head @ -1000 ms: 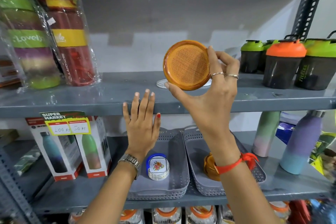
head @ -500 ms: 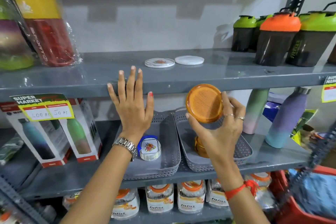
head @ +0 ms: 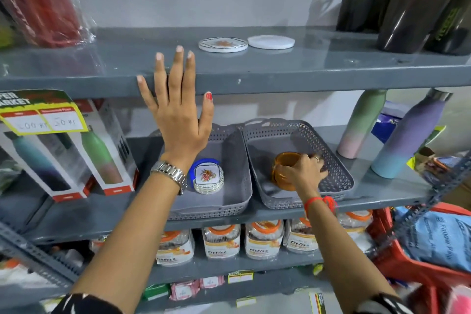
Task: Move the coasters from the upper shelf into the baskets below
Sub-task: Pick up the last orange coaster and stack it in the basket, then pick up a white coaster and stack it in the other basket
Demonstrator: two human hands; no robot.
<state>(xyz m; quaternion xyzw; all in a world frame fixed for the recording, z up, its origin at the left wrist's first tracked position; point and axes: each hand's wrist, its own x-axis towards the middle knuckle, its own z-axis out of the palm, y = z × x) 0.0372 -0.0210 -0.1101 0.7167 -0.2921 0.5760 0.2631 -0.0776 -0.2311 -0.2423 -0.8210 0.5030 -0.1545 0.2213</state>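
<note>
My right hand [head: 303, 172] is down inside the right grey basket [head: 331, 160], fingers closed on an orange round coaster [head: 284, 160] atop a stack of orange ones. My left hand [head: 178, 109] is raised flat, fingers spread, against the front edge of the upper shelf [head: 305, 76], holding nothing. On that shelf lie two round coasters: a white one with an orange print [head: 223, 44] and a plain white one [head: 271, 41]. The left grey basket [head: 237, 186] holds a stack of white printed coasters [head: 208, 178] in a blue holder.
Dark shaker bottles [head: 418, 5] with green and orange lids stand at the upper shelf's right. Wrapped red bottles [head: 40, 2] fill its left. Boxed bottles [head: 76, 155] sit left of the baskets, pastel bottles [head: 407, 135] to the right. Jars [head: 262, 239] line the shelf below.
My right hand has carried the orange coaster down from in front of the upper shelf into the right basket. My left hand rose slightly to the shelf edge. The view tilted downward.
</note>
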